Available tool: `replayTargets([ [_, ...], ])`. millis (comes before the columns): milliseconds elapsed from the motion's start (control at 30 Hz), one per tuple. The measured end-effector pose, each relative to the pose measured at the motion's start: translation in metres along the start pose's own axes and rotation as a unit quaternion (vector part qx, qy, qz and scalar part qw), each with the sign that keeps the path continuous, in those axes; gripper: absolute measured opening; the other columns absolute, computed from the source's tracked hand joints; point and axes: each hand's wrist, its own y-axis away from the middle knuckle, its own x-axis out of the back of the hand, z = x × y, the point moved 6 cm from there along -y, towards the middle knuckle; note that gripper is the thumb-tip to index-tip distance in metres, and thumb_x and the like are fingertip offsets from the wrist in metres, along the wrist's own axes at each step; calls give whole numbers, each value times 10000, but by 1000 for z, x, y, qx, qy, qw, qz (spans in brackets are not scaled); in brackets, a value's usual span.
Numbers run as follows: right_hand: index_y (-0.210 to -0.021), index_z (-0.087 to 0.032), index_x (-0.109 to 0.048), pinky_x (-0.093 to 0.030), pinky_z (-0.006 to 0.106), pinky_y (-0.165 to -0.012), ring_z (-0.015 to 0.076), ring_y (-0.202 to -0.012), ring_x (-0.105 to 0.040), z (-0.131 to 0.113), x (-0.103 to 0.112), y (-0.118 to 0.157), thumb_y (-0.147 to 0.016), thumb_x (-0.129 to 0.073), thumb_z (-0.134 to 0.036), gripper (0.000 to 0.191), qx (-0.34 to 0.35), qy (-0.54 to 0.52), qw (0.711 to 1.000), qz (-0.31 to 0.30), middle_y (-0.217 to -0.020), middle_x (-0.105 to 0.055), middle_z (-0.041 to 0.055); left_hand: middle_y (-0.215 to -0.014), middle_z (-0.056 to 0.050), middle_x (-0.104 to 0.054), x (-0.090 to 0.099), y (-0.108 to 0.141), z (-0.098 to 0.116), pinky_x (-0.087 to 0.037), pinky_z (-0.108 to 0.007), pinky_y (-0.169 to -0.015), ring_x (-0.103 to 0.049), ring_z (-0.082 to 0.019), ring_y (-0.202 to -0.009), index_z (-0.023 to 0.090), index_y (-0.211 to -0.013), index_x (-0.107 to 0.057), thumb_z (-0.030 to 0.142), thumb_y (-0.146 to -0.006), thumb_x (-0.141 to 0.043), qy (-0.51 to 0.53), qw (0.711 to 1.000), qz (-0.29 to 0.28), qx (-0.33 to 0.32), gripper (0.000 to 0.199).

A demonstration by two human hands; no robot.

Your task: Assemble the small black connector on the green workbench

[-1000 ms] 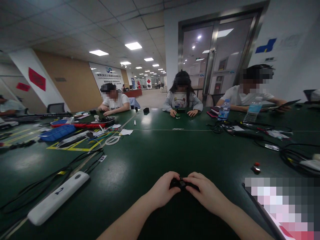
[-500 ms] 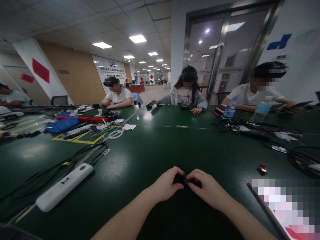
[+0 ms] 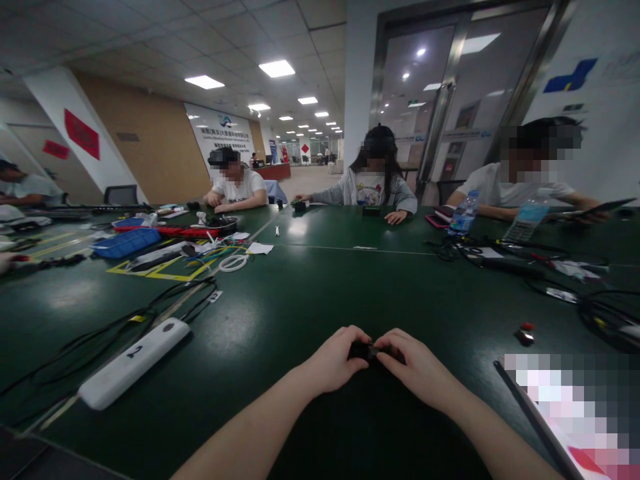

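Over the near middle of the green table, both my hands meet at a small black object, whose kind I cannot make out. My left hand has its thumb and fingers closed around the left part. At the other end, the thumb and forefinger of my right hand pinch close to its right edge. Fingers cover much of the object. To the right of my hands, a small dark item with a red top lies on the table.
A white power strip marked 2 lies left, with black cables behind it. Further off are a blue tray and loose wires. At right are a pixelated screen, cables and water bottles. Several people sit around the table.
My hands stay together on the black object. Less of it shows beneath my right fingers now. The view has shifted slightly. Across the table, a person's hand has moved a little at a dark item.
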Motion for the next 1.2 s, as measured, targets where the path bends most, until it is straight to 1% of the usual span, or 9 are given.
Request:
replayTargets([
  [100,-958,-181,-625,-442,184,-618,166,-787,-514,3,2,0,-919,-579,42,231,-11,-16,1000,2,-933,-490,-17,-1104,-27,-525,0,1,1,-414,-348,-865,-511,-183,-991,250,-1093,-510,216,-745,-626,-2,1000,-2,4,369],
  [200,-992,-176,-610,-443,211,-612,187,-785,-520,12,6,1,-938,-541,-11,186,-27,-43,999,12,-917,-508,-3,-1099,-29,-526,1,1,1,-421,-354,-864,-514,-185,-988,250,-1091,-511,225,-747,-626,-1,1000,-2,6,363],
  [367,-1045,-153,-566,-449,245,-712,197,-860,-508,33,16,4,-961,-451,-117,146,-62,-118,990,35,-948,-520,20,-1115,-26,-523,1,2,0,-433,-371,-863,-515,-194,-998,266,-1095,-509,219,-741,-628,6,1000,-4,14,376],
  [533,-1058,-124,-547,-451,250,-677,204,-818,-507,44,24,8,-957,-413,-194,182,-124,-172,975,66,-908,-523,44,-1126,-31,-519,2,5,1,-443,-381,-859,-515,-200,-1010,271,-1129,-490,228,-757,-609,18,1000,-16,18,393],
  [667,-1089,-108,-513,-453,246,-698,196,-828,-509,45,24,8,-958,-377,-154,194,-164,-202,962,78,-965,-517,58,-1134,-29,-516,3,7,2,-450,-381,-855,-514,-205,-1020,281,-1139,-485,237,-755,-611,22,999,-20,28,407],
  [900,-1155,-114,-496,-450,235,-698,186,-842,-511,49,22,9,-988,-345,-103,225,-213,-216,950,70,-1003,-510,53,-1116,-35,-524,3,6,3,-428,-376,-885,-514,-197,-1008,269,-1142,-488,214,-750,-617,1,1000,-11,18,417],
  [967,-1148,-113,-506,-449,231,-691,185,-836,-512,50,22,9,-992,-334,-94,233,-220,-213,950,69,-980,-516,52,-1132,-40,-516,3,7,5,-425,-370,-888,-511,-195,-1014,262,-1130,-496,211,-754,-608,-4,1000,-10,10,396],
  [1100,-1117,-123,-539,-450,222,-659,189,-831,-517,50,19,9,-978,-343,-87,243,-224,-201,951,66,-961,-520,44,-1164,-51,-504,4,7,11,-417,-365,-893,-495,-199,-1037,245,-1102,-512,245,-757,-608,-7,1000,-5,-27,358],
  [1200,-1128,-135,-538,-449,226,-653,194,-857,-512,50,18,8,-972,-359,-89,241,-219,-193,954,63,-983,-517,41,-1146,-47,-521,4,7,10,-416,-357,-883,-502,-193,-1026,245,-1099,-515,261,-781,-581,-9,1000,-3,-24,325],
])
